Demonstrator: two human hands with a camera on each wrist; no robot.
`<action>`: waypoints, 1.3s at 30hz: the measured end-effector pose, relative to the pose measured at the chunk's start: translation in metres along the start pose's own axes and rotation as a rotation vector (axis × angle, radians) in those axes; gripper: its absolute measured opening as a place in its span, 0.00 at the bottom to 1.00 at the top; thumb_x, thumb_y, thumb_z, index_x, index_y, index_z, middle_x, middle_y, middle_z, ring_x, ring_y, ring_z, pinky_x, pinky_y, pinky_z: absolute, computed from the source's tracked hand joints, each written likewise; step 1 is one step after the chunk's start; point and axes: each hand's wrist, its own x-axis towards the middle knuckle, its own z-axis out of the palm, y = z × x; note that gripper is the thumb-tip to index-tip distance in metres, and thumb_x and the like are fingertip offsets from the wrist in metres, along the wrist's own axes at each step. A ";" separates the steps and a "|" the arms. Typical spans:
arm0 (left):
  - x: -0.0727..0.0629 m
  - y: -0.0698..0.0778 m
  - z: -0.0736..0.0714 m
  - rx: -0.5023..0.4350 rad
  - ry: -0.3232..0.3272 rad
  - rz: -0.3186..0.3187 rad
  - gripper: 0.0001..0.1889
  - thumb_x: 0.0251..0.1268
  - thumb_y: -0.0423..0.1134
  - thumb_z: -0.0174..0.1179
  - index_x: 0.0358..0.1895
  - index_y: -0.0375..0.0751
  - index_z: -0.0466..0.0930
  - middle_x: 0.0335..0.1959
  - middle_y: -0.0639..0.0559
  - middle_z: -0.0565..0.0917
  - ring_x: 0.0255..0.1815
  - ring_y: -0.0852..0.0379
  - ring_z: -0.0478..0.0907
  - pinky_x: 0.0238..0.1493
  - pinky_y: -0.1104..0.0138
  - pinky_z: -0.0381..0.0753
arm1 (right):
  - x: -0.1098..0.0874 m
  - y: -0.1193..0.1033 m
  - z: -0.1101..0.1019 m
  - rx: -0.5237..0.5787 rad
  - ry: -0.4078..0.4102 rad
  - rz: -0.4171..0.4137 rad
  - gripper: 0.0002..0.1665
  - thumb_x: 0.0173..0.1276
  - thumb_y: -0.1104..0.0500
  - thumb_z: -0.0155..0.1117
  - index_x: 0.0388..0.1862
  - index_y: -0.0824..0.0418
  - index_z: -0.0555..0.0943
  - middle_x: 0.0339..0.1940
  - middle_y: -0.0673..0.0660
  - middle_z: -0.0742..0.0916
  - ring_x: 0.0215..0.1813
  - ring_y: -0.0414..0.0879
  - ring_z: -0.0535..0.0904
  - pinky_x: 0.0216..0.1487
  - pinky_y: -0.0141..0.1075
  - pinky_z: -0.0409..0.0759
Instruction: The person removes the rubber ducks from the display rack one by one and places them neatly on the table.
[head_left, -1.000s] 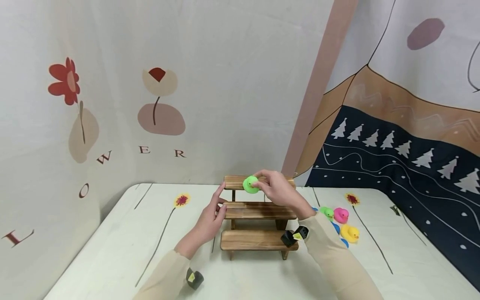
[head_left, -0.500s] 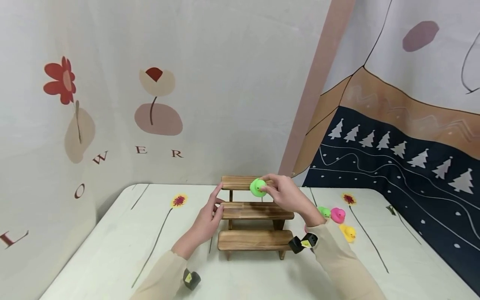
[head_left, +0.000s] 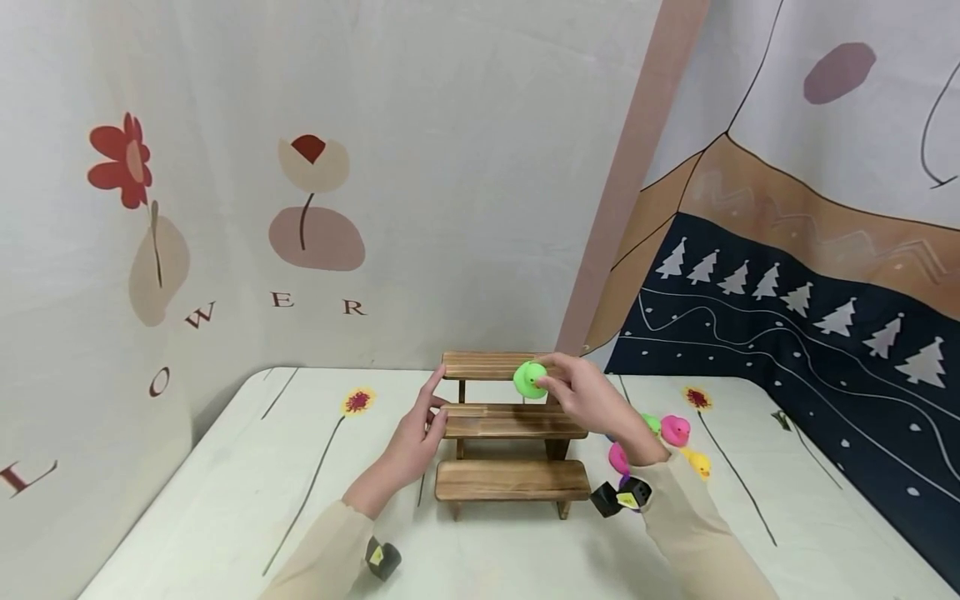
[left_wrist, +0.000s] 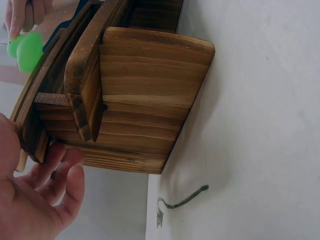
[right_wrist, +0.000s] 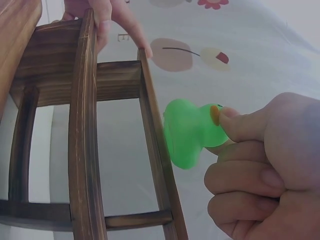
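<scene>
A green rubber duck (head_left: 530,380) is pinched between the thumb and fingers of my right hand (head_left: 588,400), its other fingers curled. It is at the top tier of a three-step wooden stand (head_left: 512,479), right of that tier's middle. In the right wrist view the duck (right_wrist: 187,132) appears against the top board's edge; whether it bears weight there I cannot tell. My left hand (head_left: 414,437) touches the stand's left end, its index finger reaching to the top tier and its thumb beside the middle one. In the left wrist view, half-bent fingers (left_wrist: 55,175) lie by the boards.
Right of the stand, partly behind my right forearm, lie more rubber ducks: a pink duck (head_left: 675,431), a yellow duck (head_left: 697,463), another pink one and a green one. A white cloth with printed flowers covers the table (head_left: 300,467). A printed curtain (head_left: 450,167) hangs behind.
My right hand has moved to the right along the top tier with the green duck. My left hand keeps its place at the stand's left end; the view has shifted slightly.
</scene>
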 end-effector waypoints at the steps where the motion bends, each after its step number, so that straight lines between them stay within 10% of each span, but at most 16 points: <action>1: 0.000 0.000 0.000 0.001 0.000 0.001 0.34 0.74 0.31 0.46 0.77 0.53 0.44 0.48 0.42 0.76 0.31 0.60 0.69 0.33 0.69 0.73 | -0.001 0.000 -0.001 -0.003 0.004 -0.005 0.19 0.71 0.64 0.57 0.58 0.70 0.75 0.41 0.61 0.85 0.29 0.43 0.74 0.32 0.31 0.74; 39: 0.000 0.002 0.000 -0.002 0.008 0.016 0.32 0.74 0.31 0.47 0.76 0.52 0.47 0.46 0.41 0.77 0.32 0.59 0.70 0.32 0.70 0.72 | -0.048 0.031 -0.021 0.013 0.040 0.176 0.24 0.71 0.63 0.56 0.65 0.67 0.71 0.17 0.49 0.69 0.15 0.38 0.60 0.17 0.28 0.63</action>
